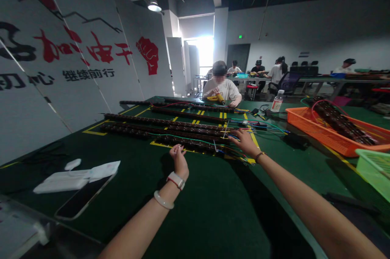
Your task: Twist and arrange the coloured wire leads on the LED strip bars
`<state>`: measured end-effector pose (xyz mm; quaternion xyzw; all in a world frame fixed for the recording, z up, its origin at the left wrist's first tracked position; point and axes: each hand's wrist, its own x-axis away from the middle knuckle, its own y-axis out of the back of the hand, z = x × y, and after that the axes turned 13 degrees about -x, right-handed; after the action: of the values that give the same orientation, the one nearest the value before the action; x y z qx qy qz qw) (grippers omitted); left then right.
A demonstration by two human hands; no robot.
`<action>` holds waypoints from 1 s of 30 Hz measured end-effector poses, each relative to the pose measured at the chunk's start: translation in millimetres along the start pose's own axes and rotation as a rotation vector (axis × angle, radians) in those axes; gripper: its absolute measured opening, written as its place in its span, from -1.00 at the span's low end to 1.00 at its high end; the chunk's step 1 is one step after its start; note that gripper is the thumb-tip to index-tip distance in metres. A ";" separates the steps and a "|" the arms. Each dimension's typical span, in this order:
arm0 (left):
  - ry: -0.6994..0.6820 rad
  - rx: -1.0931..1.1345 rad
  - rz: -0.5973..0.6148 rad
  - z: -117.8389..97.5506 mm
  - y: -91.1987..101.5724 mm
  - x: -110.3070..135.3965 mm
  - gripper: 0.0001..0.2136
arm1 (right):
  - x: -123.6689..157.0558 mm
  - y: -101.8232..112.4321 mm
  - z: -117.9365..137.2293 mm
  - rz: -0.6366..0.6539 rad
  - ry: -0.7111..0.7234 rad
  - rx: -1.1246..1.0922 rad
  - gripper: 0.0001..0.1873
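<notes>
Long dark cable bundles (137, 120), dotted with small light spots, lie side by side across the green table. Thin coloured wires come out of their right ends. Over those ends my right hand (243, 142) reaches with its fingers stretched out, at or just above the wires; contact is unclear. My left hand (179, 156) is near the front edge of the nearest bundle (189, 144). Its thumb and fingers are pinched together, and anything between them is too small to make out. Two short whitish strips, one at the nearest bundle (215, 146), stand out near the right ends.
An orange basket (323, 133) holding another bundle and a green basket (374, 171) are at right. A bottle (277, 101) stands behind. A phone (87, 198) and white packet (62, 181) lie front left. Across the table, a person (224, 86) sits by a yellow tool (219, 98).
</notes>
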<state>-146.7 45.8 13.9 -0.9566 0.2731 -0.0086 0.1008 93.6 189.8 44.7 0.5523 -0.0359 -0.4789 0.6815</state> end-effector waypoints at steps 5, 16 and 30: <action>-0.026 -0.115 -0.265 -6.6 26.0 -65.1 -0.73 | 3.3 -6.8 12.3 0.117 0.092 0.018 -0.50; -0.006 -0.348 -0.316 15.2 13.3 -117.8 -0.62 | -49.6 0.9 -45.9 0.097 -0.194 0.184 -0.69; 0.022 -0.461 -0.428 27.6 2.3 -132.1 -0.61 | -72.8 -30.7 -87.3 0.215 -0.339 0.255 -0.48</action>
<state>-258.3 118.4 -8.5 -0.9899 0.0615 0.0222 -0.1257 86.1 305.1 21.7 0.5387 -0.2687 -0.4810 0.6373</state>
